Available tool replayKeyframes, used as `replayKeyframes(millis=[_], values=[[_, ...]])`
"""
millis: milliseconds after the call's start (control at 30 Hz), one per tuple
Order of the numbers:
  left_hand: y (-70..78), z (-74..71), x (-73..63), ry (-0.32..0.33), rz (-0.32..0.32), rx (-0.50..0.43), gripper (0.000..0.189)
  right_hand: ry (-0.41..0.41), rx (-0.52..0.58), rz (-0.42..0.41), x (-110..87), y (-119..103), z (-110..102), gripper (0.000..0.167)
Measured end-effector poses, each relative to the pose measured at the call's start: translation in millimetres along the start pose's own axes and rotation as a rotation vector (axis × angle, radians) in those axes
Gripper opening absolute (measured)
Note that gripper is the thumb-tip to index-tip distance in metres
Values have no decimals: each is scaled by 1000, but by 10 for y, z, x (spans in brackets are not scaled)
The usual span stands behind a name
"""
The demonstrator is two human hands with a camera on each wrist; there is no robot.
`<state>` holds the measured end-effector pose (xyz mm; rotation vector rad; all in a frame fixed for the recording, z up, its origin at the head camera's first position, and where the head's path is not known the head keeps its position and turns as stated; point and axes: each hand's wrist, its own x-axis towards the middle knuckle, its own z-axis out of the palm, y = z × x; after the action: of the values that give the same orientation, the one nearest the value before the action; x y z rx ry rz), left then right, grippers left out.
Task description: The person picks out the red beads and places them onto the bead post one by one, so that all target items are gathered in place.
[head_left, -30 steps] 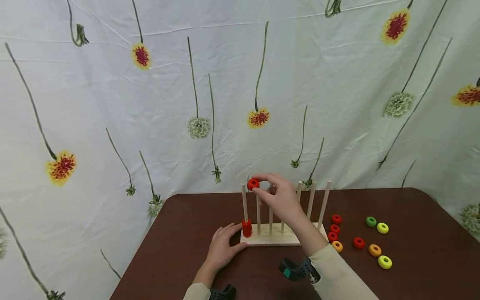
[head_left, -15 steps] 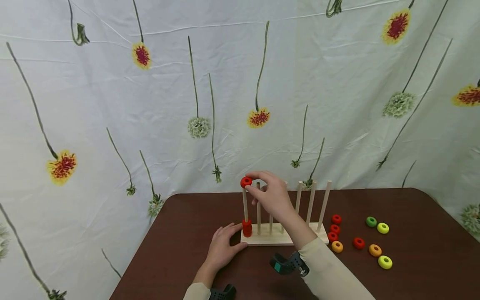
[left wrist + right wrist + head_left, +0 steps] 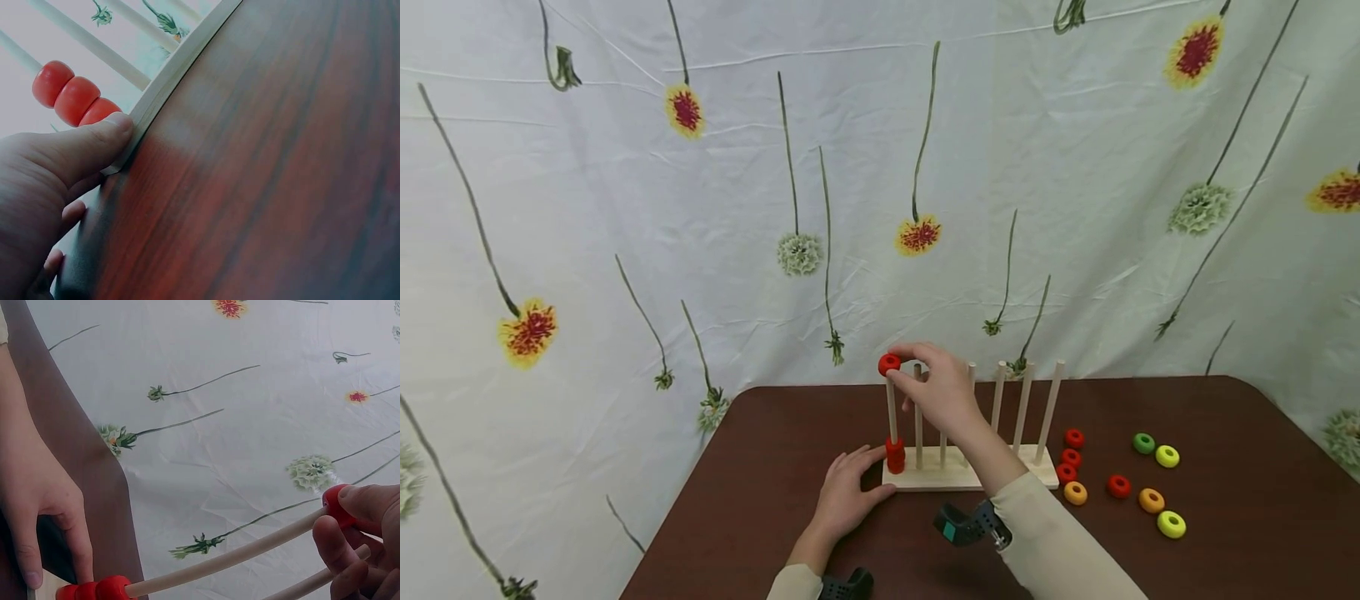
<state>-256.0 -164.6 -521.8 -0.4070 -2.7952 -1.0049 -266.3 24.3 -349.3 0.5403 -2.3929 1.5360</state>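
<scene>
In the head view my right hand point(image 3: 943, 387) pinches a red bead point(image 3: 889, 364) between thumb and fingers at the top of the leftmost peg. The right wrist view shows this red bead point(image 3: 337, 505) at the tip of the wooden peg point(image 3: 231, 564). Lower on that peg sits a stack of three red beads point(image 3: 76, 100). With thumb at the front and fingers at the back, my left hand point(image 3: 846, 496) grips the left end of the pale wooden peg stand point(image 3: 936, 477). My right hand and forearm hide parts of the middle pegs.
Loose beads lie right of the stand on the dark brown table point(image 3: 760, 467): several red ones point(image 3: 1118, 487), orange ones point(image 3: 1151, 500), yellow ones point(image 3: 1171, 524) and a green one point(image 3: 1143, 443). Other upright pegs point(image 3: 1049, 412) rise from the stand. A flowered cloth point(image 3: 850, 208) hangs behind.
My right hand has moved left with the red bead, from above the second peg to the top of the leftmost one. The left hand has stayed on the stand.
</scene>
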Motion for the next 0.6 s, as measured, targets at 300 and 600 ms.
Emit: replayKeyframes(millis=[300, 600], values=[[-8, -4, 6, 3, 9, 9, 57, -42, -83, 20, 10, -3, 12, 32], [-1, -11, 10, 6, 17, 10, 56, -43, -55, 31, -1, 23, 20, 31]])
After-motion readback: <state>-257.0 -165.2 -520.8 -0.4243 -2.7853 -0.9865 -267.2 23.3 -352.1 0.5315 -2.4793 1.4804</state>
